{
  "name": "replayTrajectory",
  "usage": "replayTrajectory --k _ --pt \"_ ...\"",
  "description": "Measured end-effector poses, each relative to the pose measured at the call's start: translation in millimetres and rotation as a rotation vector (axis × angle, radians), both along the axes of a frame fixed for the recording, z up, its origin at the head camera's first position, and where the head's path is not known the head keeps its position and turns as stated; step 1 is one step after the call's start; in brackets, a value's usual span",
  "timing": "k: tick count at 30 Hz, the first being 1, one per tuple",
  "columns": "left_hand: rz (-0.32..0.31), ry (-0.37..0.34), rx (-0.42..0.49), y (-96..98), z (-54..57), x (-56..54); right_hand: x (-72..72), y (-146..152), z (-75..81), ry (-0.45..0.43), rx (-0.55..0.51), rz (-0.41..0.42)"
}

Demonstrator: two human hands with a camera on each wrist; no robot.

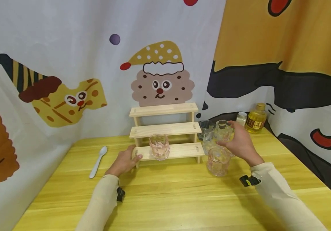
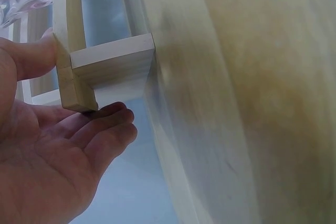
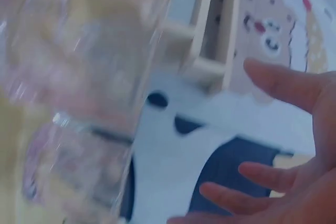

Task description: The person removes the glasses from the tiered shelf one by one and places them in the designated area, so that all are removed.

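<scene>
My left hand (image 1: pixel 125 160) grips the left end of the lowest step of a three-tier wooden shelf (image 1: pixel 165 128). In the left wrist view the thumb lies on the board and the fingers (image 2: pixel 113 129) curl beneath its end. A pink-tinted glass (image 1: pixel 159 147) stands on that lowest step. To the right of the shelf, my right hand (image 1: pixel 239 142) hovers over a group of glasses, thumb and fingers spread apart. Nearest in the group is a pinkish glass (image 1: pixel 218 162); clear ones (image 1: pixel 210 141) stand behind it. The right wrist view shows nothing between the fingers (image 3: pixel 236 198).
A white spoon (image 1: pixel 98 162) lies on the yellow wood-grain table (image 1: pixel 168 199) left of the shelf. At the back right stand a small lidded jar (image 1: pixel 241 118) and a bottle of yellow oil (image 1: pixel 256 118). A printed cloth (image 1: pixel 96 57) hangs behind the table.
</scene>
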State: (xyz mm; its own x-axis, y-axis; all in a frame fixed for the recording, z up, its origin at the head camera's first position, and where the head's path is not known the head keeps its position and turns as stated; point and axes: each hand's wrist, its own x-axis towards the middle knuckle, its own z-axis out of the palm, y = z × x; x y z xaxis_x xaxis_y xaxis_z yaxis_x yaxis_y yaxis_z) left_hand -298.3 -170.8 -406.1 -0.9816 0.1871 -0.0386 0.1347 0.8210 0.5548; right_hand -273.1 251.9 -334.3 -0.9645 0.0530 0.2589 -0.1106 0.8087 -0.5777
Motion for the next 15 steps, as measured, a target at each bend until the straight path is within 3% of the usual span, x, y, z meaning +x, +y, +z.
replayTrajectory --k 8,15 --pt "0.011 -0.034 0.015 -3.7 -2.6 2.1 4.2 -60 -0.5 0.022 -0.048 0.130" --pt "-0.007 -0.027 0.023 -3.6 -2.0 -3.3 2.1 -110 -18.8 -0.010 -0.228 0.326"
